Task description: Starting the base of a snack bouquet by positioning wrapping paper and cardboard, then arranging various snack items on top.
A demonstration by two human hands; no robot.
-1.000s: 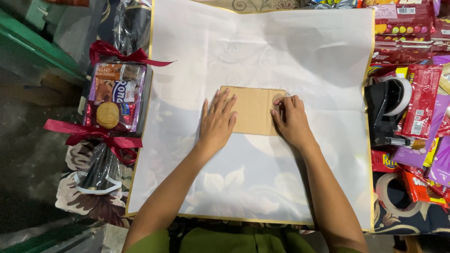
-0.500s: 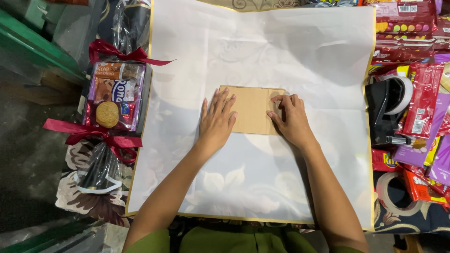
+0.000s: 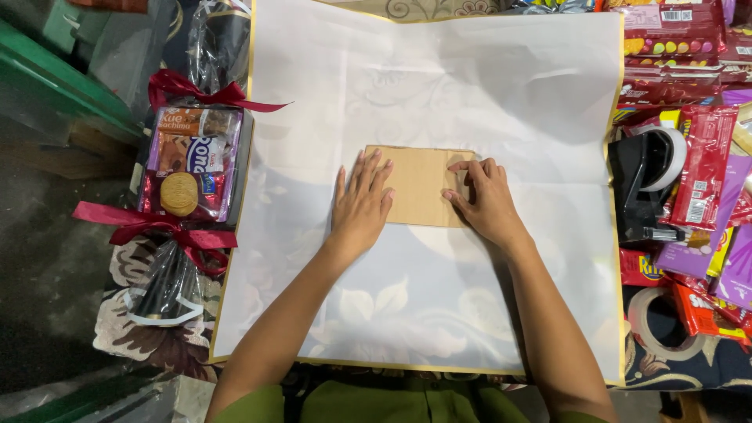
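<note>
Brown rectangular cardboard piece (image 3: 419, 184) lies on a white translucent wrapping sheet (image 3: 439, 94); left hand (image 3: 362, 205) pressed flat, fingers spread, right hand (image 3: 484, 202) fingertips pressing its edge.

Brown cardboard rectangle (image 3: 419, 184): side edges hidden under both hands. Red and purple snack packets (image 3: 705, 168): cut off at right edge.

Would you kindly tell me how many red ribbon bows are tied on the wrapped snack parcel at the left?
2: the upper bow sits at the parcel's far end, the lower bow at its near end. None elsewhere that I can see.
</note>
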